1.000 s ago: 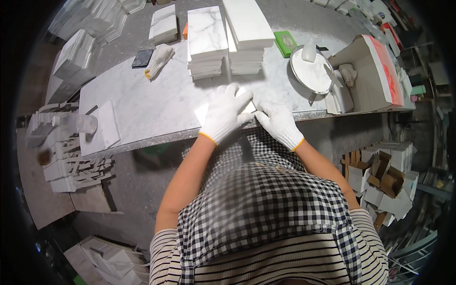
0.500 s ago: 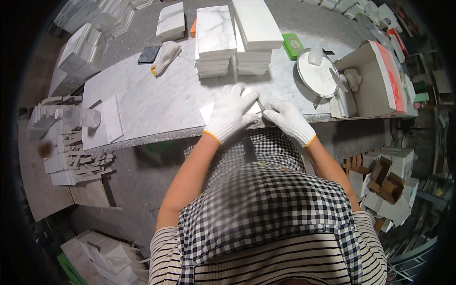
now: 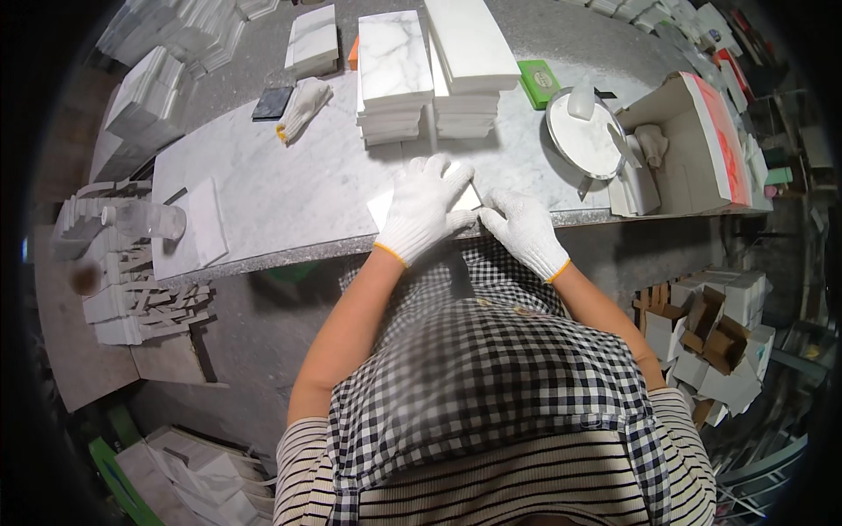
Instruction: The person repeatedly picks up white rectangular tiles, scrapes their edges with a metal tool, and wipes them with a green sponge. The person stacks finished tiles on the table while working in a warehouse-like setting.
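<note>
A white tile (image 3: pixel 467 200) lies at the table's near edge, mostly covered by my left hand (image 3: pixel 424 203). That hand is in a white knit glove and rests flat on the tile with its fingers spread. At the tile's right corner, my gloved right hand (image 3: pixel 523 230) has its thumb and fingers bent together in a pinch. Whatever sits between those fingertips is too small or hidden to name. Just beyond my hands stand two stacks of tiles, a grey-veined marbled stack (image 3: pixel 395 60) and a plainer white stack (image 3: pixel 474 44).
On the marble-topped table (image 3: pixel 289 197) lie a spare glove (image 3: pixel 305 107), a dark block (image 3: pixel 273 103) and a green box (image 3: pixel 538 84). To the right are a round dish of white material (image 3: pixel 586 140) and an open carton (image 3: pixel 680 162). A clear bottle (image 3: pixel 149 219) is at the left.
My right hand has shifted slightly left and down along the tile's corner, its wrist tilting inward. The left hand stays on the tile. The whole view has moved a little.
</note>
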Available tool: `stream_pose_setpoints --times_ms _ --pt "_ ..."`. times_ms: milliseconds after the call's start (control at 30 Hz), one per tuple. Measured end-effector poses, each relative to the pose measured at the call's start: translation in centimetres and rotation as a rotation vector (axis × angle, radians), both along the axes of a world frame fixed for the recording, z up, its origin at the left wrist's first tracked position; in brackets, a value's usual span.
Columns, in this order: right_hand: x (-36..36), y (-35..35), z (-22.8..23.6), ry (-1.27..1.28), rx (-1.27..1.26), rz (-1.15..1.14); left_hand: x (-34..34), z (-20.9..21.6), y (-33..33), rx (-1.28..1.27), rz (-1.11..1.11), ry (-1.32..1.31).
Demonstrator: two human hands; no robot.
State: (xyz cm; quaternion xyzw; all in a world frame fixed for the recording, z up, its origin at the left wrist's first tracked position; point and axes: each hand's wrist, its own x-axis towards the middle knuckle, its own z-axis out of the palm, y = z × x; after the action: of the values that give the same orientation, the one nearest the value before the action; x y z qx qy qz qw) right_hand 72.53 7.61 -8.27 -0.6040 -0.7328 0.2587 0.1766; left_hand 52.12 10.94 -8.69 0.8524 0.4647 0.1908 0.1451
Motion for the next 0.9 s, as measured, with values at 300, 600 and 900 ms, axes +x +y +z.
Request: stream_pose_setpoints --times_ms 300,600,900 --pt "2.4 -1.3 1.3 0.113 -0.053 -0.266 1.1 2.6 -0.4 -0.212 0.181 0.261" --pt "0.9 -2.5 3.7 0.725 -0.354 -0.37 -0.7 4.3 -1.1 -0.085 0.111 -0.152" --pt "-0.5 -2.9 6.7 0.996 -0.351 -0.148 -2.3 5.2 -3.2 0.234 0.027 -0.371"
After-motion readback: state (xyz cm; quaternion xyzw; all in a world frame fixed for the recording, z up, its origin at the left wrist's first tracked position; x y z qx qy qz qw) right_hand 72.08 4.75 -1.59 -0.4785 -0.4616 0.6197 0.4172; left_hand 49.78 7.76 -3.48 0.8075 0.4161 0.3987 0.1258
